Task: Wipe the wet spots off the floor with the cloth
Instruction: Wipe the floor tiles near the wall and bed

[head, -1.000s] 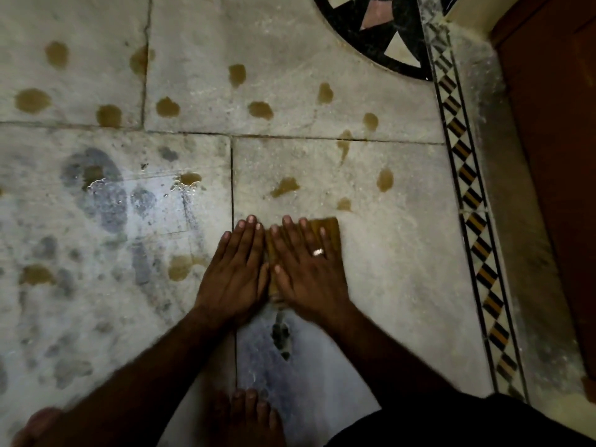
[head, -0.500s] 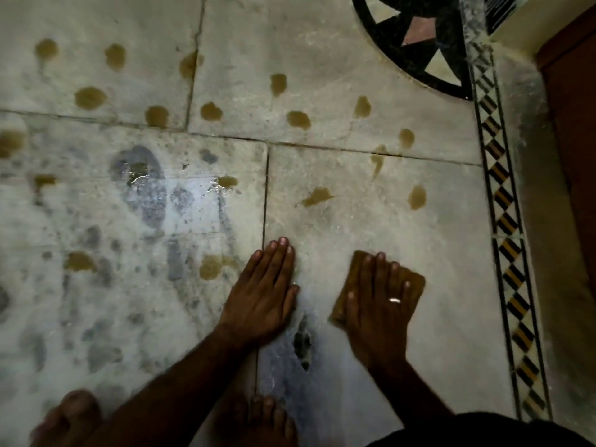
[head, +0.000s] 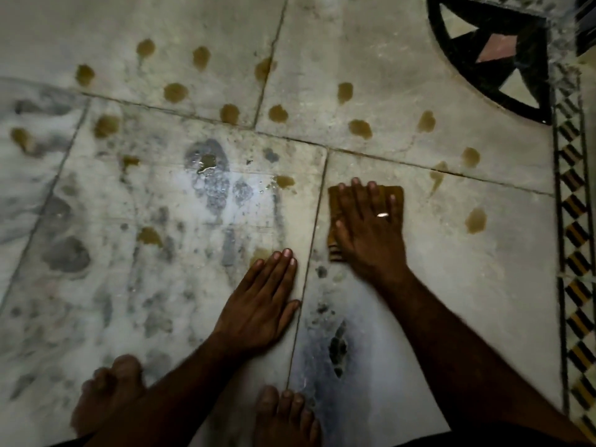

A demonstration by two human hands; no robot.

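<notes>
Pressed flat under our right hand (head: 367, 227), fingers spread wide and palm down, the folded brown cloth (head: 396, 201) lies on the marble floor (head: 371, 53) just right of the tile joint (head: 314, 221); we pin it rather than pinch it. Our left hand (head: 261, 304) rests open on the neighbouring slab, holding nothing and propping our weight. Beyond the cloth's far edge and to its right sit brownish wet spots: a streaked one (head: 437, 180) near the far joint and a round one (head: 475, 221) level with the knuckles. More lie across the joint to the left, including one (head: 285, 181) beside a glistening puddle (head: 206, 161). By our judgement most of the work remains. To wipe well, we should keep even pressure across the whole palm, draw the cloth fully over each spot rather than skimming its edge, and turn to a drier face once it smears. Our bare toes (head: 280, 404) stay behind the wrists, clear of the stroke.
</notes>
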